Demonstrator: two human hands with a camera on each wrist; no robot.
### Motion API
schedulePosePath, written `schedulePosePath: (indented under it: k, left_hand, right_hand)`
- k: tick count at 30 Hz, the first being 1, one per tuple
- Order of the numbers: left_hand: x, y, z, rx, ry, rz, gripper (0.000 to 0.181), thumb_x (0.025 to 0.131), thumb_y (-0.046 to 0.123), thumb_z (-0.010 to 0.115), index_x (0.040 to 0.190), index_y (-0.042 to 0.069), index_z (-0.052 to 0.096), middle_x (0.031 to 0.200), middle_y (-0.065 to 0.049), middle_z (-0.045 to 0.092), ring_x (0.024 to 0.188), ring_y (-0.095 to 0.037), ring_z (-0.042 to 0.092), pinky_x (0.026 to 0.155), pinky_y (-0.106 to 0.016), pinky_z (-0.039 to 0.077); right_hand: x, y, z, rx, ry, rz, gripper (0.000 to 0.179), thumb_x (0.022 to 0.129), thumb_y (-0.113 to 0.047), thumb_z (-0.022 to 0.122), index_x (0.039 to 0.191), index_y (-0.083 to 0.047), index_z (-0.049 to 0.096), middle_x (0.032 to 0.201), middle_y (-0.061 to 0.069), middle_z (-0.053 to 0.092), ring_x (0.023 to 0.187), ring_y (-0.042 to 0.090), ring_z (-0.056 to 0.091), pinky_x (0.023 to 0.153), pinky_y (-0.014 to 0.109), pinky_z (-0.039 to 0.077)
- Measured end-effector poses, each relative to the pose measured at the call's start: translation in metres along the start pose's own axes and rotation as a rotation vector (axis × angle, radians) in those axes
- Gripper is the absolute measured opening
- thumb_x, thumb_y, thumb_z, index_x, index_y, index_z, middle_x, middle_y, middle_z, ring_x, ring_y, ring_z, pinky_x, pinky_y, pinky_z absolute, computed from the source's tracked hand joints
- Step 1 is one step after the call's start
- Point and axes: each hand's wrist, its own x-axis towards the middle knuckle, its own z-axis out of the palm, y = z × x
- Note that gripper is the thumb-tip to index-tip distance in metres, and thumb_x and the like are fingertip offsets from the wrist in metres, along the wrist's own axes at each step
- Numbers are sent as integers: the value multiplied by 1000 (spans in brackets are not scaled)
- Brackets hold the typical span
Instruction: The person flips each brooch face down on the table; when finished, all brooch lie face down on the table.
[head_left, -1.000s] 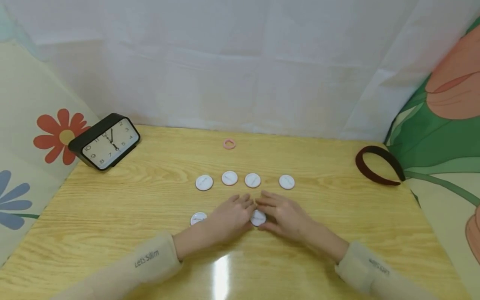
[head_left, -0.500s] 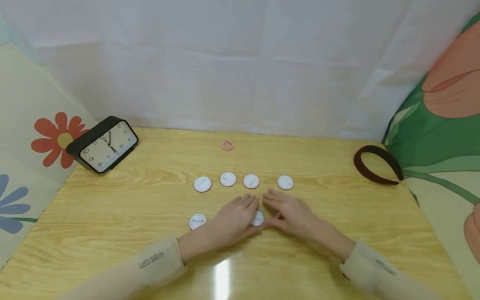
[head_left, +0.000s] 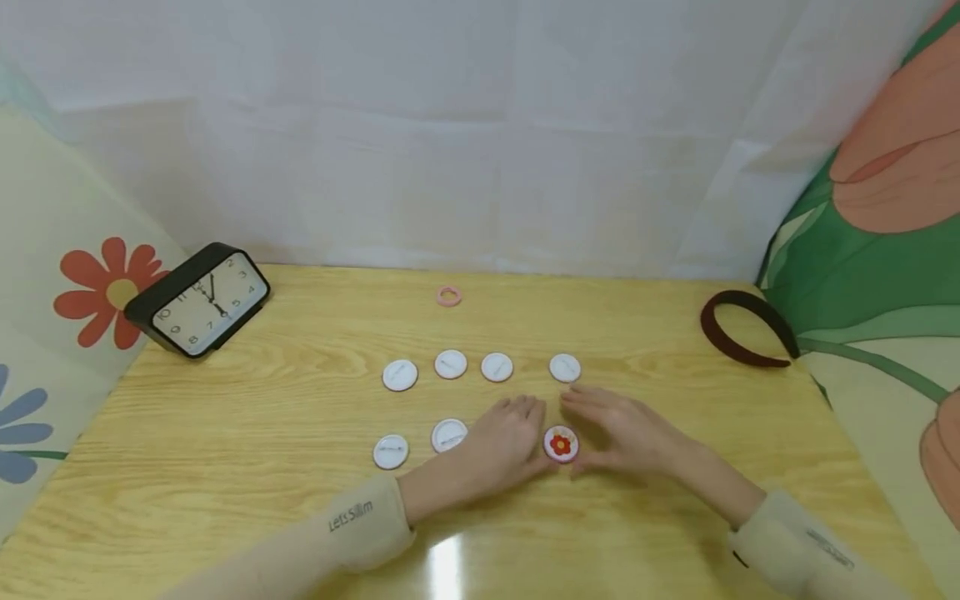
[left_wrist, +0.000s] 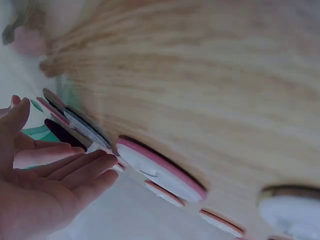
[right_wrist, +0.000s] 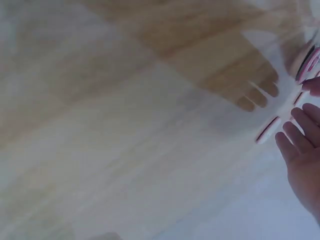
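Between my two hands a round pin badge (head_left: 561, 444) shows its printed face, a red flower on white. My left hand (head_left: 498, 446) lies to its left, fingers extended; its thumb reaches the badge's lower edge. On the other side my right hand (head_left: 633, 433) has its fingers and thumb spread around the badge, apart or barely touching; I cannot tell which. A white-backed badge (head_left: 450, 435) is partly covered by the left hand, and another badge (head_left: 391, 451) lies further left. In the left wrist view the left hand (left_wrist: 55, 180) has straight, loose fingers near badge rims.
Behind the hands a row of badges (head_left: 451, 364) lies with white pin backs up. A pink ring (head_left: 448, 296) is further back on the wooden table (head_left: 300, 400). A black clock (head_left: 202, 300) stands at the left, a dark headband (head_left: 750, 329) at the right.
Both hands have moved right. The flower badge, first hidden and then a red sliver by the right hand, is now visible. One white badge is uncovered; the one formerly between the hands is hidden.
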Motion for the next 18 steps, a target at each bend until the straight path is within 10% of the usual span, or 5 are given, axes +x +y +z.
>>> schedulePosePath:
  k: [18]
  left_hand:
    - [4, 10, 4, 202, -21, 51, 44, 95, 47, 58, 106, 5, 68, 102, -13, 65, 102, -27, 60, 94, -34, 51]
  right_hand:
    - [-7, 3, 15, -56, 109, -68, 49, 80, -37, 79, 116, -5, 70, 129, 15, 61, 120, 32, 57, 99, 48, 49]
